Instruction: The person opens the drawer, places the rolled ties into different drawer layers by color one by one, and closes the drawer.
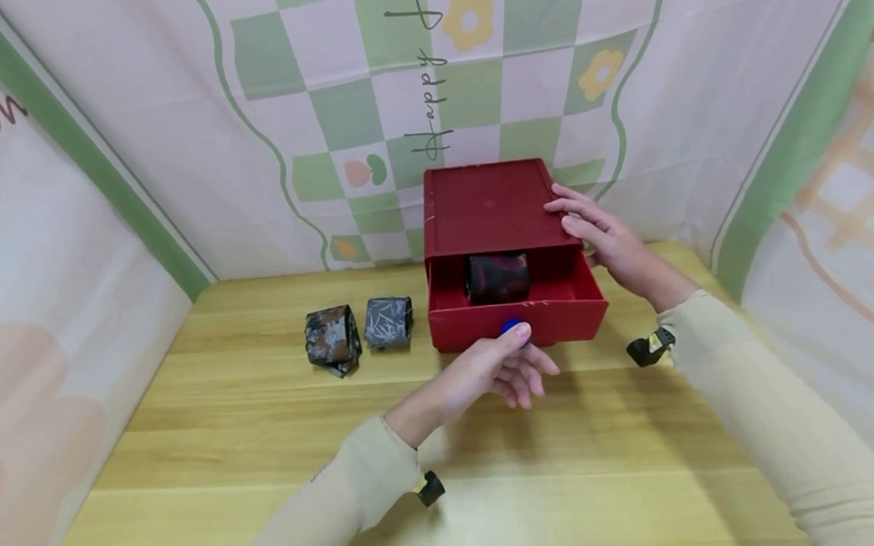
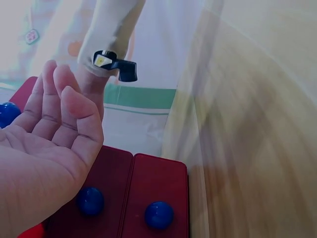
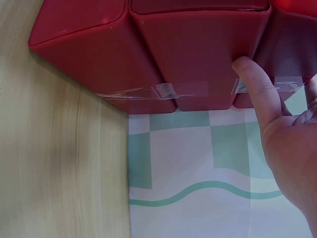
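A red drawer box (image 1: 489,207) stands against the back curtain with its top drawer (image 1: 470,328) pulled out. In that drawer lies a dark rolled-up cloth (image 1: 499,278) with reddish marks. My left hand (image 1: 491,370) is at the drawer front, thumb over the blue knob (image 1: 511,327) and the other fingers loosely bent below, off the knob. My right hand (image 1: 608,242) rests against the box's right side, fingertips at its top edge; in the right wrist view its thumb (image 3: 257,89) presses the red side wall.
Left of the box lie a camouflage rolled cloth (image 1: 330,338) and a grey patterned rolled cloth (image 1: 389,323). Two lower drawers with blue knobs (image 2: 159,214) appear closed in the left wrist view. Clear tape (image 3: 166,90) joins the box units. Printed curtains enclose the wooden table (image 1: 268,459).
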